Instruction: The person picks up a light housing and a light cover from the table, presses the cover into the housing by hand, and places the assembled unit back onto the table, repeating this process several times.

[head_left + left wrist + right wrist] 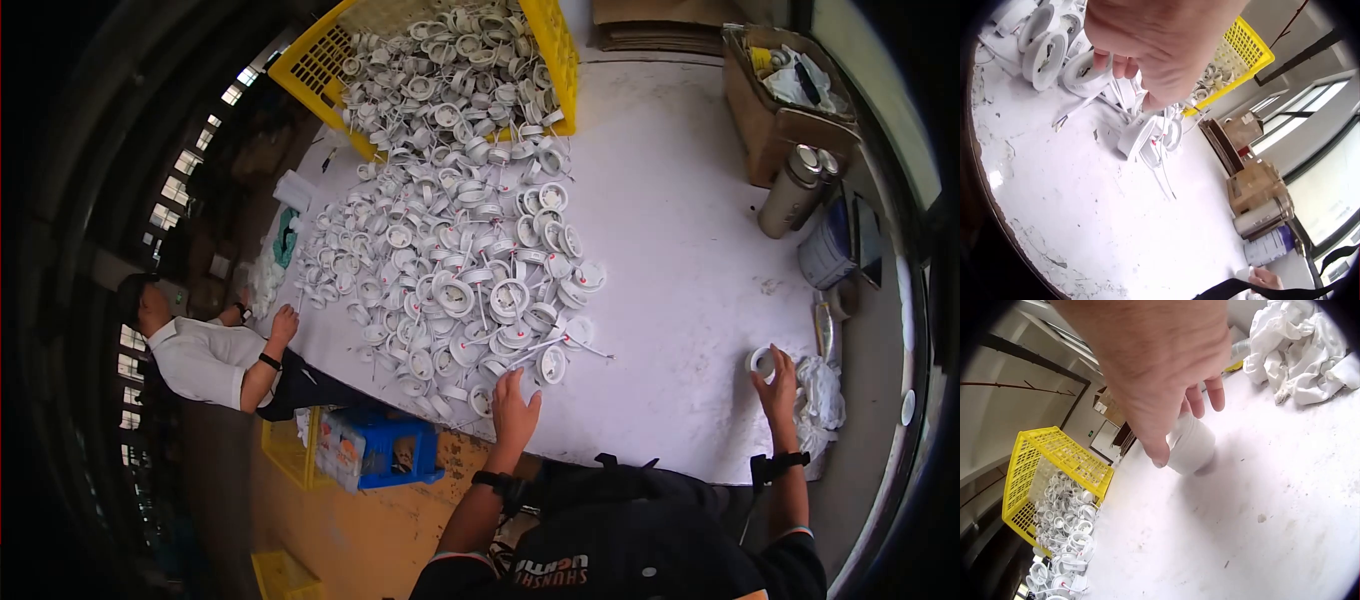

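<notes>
White and cylindrical, a hollow piece (1192,449) is pinched by the right hand's (777,390) fingers near the tabletop's (660,250) near right corner. Heaped wired housings (508,298) are hovered over by the left hand (514,412), its fingers loosely bent.

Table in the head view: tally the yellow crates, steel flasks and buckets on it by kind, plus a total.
Yellow crates: 1
Steel flasks: 2
Buckets: 1
Total: 4
The white rings overlap too much to count, so they are left out.
</notes>
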`<action>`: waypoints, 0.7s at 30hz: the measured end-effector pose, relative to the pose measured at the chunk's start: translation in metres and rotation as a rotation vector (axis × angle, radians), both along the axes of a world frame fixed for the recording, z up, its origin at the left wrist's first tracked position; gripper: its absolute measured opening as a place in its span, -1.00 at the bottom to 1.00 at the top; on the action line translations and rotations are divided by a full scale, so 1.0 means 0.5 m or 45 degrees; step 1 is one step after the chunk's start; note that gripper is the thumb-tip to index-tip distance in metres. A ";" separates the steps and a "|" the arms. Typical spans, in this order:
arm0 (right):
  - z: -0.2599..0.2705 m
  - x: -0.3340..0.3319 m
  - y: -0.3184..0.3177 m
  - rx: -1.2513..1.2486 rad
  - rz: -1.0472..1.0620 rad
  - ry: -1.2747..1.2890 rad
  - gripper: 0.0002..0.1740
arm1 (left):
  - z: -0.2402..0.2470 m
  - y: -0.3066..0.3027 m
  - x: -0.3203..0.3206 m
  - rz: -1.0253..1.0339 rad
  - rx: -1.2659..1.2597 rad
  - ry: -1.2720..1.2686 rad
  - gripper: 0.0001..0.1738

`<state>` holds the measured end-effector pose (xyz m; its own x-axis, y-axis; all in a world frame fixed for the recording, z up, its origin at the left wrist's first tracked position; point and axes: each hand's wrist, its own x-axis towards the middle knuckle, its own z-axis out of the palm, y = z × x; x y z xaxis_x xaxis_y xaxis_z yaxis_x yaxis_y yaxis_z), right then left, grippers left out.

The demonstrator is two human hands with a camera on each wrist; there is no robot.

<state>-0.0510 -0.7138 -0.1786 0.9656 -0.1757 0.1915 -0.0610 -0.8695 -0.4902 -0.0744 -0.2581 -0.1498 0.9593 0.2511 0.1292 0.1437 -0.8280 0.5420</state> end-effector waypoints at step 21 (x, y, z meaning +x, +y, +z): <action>0.032 -0.002 0.028 0.015 -0.065 -0.068 -0.37 | -0.073 -0.030 0.070 0.218 -0.317 0.283 -0.62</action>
<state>-0.0520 -0.7000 -0.1629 0.9438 -0.2267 0.2405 -0.0782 -0.8601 -0.5041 -0.0394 -0.2729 -0.1862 0.8985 0.4078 -0.1626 0.4054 -0.6286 0.6637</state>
